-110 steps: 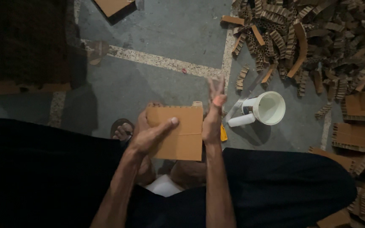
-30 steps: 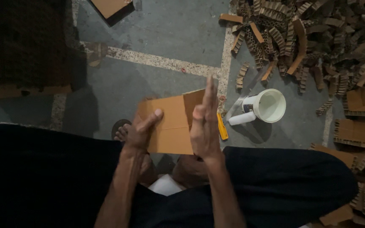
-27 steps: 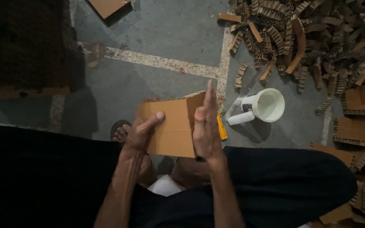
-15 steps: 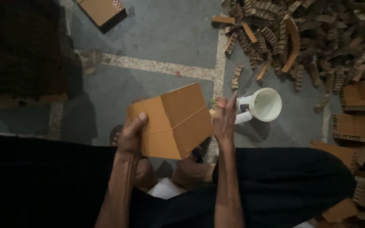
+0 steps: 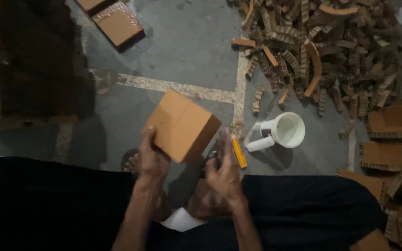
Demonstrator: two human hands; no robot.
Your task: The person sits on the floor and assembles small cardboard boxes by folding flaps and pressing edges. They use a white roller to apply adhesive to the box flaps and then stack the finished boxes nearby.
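Cardboard box (image 5: 182,125), tilted above the grey floor (image 5: 187,51), sits pinched at its lower left corner in my left grip (image 5: 150,158), while my right grip (image 5: 224,169) hangs spread just beside it, near a yellow cutter (image 5: 238,152) and white jug (image 5: 282,131).

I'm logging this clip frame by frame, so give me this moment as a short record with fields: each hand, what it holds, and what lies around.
left hand: grips the lower edge of a folded cardboard box, held tilted above the floor
right hand: open, fingers spread, beside the box and apart from it
near right hand: yellow utility knife on the floor
further right: white plastic jug lying on its side
upper right: pile of corrugated cardboard strips
floor: grey concrete
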